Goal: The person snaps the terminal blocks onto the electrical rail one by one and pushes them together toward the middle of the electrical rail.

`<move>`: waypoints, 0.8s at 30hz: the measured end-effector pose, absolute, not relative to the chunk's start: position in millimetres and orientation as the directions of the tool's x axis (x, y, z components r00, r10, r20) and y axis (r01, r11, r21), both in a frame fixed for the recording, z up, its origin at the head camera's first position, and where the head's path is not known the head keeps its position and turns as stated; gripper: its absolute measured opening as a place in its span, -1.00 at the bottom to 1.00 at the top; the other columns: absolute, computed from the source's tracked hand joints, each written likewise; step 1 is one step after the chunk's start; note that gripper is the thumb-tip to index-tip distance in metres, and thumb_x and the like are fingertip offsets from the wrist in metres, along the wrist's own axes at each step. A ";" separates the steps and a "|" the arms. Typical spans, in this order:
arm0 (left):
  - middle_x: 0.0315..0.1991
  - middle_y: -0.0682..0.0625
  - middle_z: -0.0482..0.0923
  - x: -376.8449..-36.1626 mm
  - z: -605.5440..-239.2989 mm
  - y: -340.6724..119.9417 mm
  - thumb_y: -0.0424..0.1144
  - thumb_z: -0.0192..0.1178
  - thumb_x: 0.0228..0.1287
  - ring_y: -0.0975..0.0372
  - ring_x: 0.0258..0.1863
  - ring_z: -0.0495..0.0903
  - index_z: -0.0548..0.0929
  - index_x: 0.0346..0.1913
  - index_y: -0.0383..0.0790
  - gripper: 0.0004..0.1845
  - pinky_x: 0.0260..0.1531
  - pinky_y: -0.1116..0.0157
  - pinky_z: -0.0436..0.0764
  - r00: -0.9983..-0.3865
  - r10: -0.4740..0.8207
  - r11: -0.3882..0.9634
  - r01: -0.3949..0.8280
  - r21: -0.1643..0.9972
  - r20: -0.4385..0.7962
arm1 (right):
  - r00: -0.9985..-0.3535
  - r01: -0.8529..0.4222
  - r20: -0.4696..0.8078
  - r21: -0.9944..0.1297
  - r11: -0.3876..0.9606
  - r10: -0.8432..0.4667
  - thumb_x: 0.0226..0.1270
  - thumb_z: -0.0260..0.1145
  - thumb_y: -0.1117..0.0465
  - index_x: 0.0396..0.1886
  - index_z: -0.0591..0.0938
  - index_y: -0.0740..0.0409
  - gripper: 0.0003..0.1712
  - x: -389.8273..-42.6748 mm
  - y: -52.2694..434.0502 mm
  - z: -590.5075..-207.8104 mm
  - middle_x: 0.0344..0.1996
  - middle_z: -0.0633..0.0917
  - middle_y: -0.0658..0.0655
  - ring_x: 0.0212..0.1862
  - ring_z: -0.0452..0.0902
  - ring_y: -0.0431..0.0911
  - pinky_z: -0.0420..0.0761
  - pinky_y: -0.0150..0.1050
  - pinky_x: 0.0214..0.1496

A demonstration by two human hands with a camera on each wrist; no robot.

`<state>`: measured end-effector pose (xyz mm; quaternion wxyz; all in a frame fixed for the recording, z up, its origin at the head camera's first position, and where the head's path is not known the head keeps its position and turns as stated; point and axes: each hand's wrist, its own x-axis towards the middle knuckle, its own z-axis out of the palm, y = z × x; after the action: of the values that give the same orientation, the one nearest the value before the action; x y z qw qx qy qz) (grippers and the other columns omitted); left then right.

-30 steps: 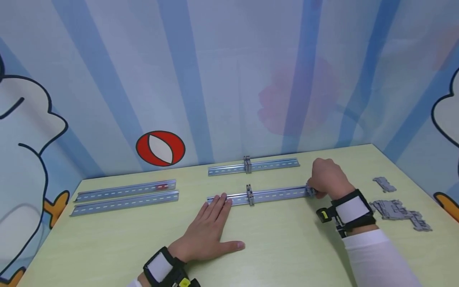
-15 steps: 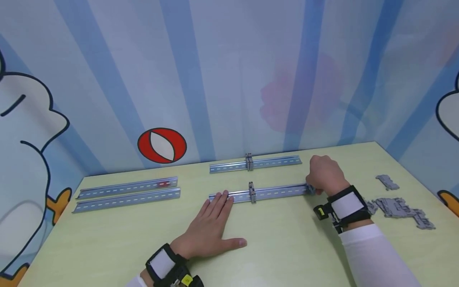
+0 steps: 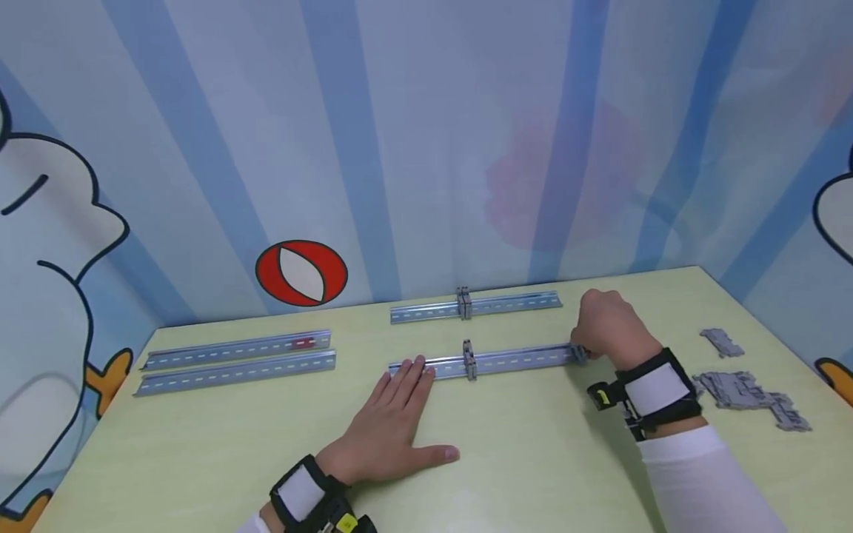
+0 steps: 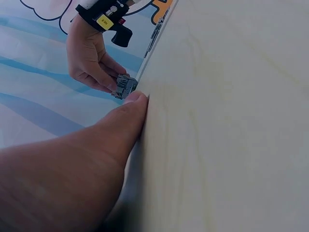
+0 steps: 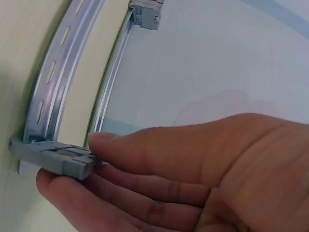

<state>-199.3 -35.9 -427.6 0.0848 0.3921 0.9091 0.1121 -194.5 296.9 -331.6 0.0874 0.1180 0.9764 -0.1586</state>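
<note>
A slotted metal rail (image 3: pixel 513 360) lies across the middle of the pale green table (image 3: pixel 200 444), with a grey terminal block (image 3: pixel 469 359) clipped on near its middle. My right hand (image 3: pixel 603 326) pinches a second grey terminal block (image 5: pixel 53 157) at the rail's (image 5: pixel 53 82) right end; the same block (image 4: pixel 124 87) shows in the left wrist view between my right hand's fingers (image 4: pixel 89 53). My left hand (image 3: pixel 393 414) lies flat on the table, fingertips touching the rail's left end.
A second rail (image 3: pixel 476 305) with a block (image 3: pixel 463 303) on it lies behind. Two more rails (image 3: pixel 236 360) lie at the left, one with a red mark (image 3: pixel 303 342). Loose grey blocks (image 3: pixel 753 392) are piled at the right edge. A striped wall stands behind the table.
The view shifts slightly. Both hands stay in the same places on the rail.
</note>
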 end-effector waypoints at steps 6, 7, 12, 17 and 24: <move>0.59 -0.04 -0.32 -200.3 -429.7 -35.8 0.64 -0.18 0.06 0.11 0.56 -0.32 -0.15 0.57 -0.12 0.20 0.48 -0.03 -0.19 -0.678 0.733 0.664 0.694 0.278 -0.056 | -0.960 0.239 -0.216 -0.293 0.926 0.179 0.21 0.24 0.37 -0.70 0.51 0.23 -0.71 -197.1 302.5 -335.2 -0.74 0.58 0.12 -0.62 0.58 -0.04 0.53 -0.27 -0.56; 0.59 -0.04 -0.32 -200.6 -430.3 -36.0 0.64 -0.19 0.06 0.10 0.56 -0.31 -0.15 0.57 -0.12 0.20 0.48 -0.04 -0.19 -0.678 0.733 0.663 0.695 0.277 -0.055 | -0.961 0.234 -0.217 -0.300 0.925 0.173 0.21 0.24 0.38 -0.72 0.49 0.21 -0.69 -197.5 303.5 -336.1 -0.74 0.59 0.13 -0.61 0.61 -0.03 0.56 -0.26 -0.54; 0.59 -0.03 -0.35 -201.0 -431.0 -37.1 0.66 -0.23 0.05 0.13 0.56 -0.34 -0.18 0.58 -0.11 0.21 0.48 -0.02 -0.21 -0.680 0.730 0.671 0.693 0.263 -0.069 | -0.965 0.217 -0.217 -0.333 0.918 0.150 0.21 0.26 0.37 -0.81 0.46 0.14 -0.61 -199.1 307.1 -340.0 -0.77 0.61 0.13 -0.62 0.65 -0.05 0.64 -0.23 -0.50; 0.59 -0.02 -0.37 -201.2 -430.3 -37.1 0.67 -0.25 0.05 0.13 0.56 -0.35 -0.20 0.58 -0.10 0.22 0.49 0.00 -0.23 -0.678 0.731 0.672 0.695 0.256 -0.077 | -0.968 0.202 -0.221 -0.397 0.895 0.120 0.18 0.28 0.39 -0.59 0.71 0.32 -0.81 -199.7 309.2 -342.0 -0.67 0.68 0.14 -0.61 0.64 -0.08 0.67 -0.19 -0.46; 0.59 -0.03 -0.38 -200.8 -430.8 -37.4 0.68 -0.27 0.04 0.13 0.56 -0.35 -0.21 0.58 -0.09 0.22 0.49 -0.01 -0.22 -0.678 0.731 0.672 0.697 0.249 -0.074 | -0.970 0.188 -0.223 -0.423 0.886 0.099 0.14 0.31 0.40 -0.41 0.75 0.38 -0.88 -202.1 300.2 -342.5 -0.49 0.74 0.20 -0.58 0.64 -0.09 0.67 -0.19 -0.46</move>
<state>-200.8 -37.4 -430.8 0.0841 0.3920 0.9106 0.1004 -202.1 300.2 -342.5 0.0982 0.0740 0.9662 -0.2267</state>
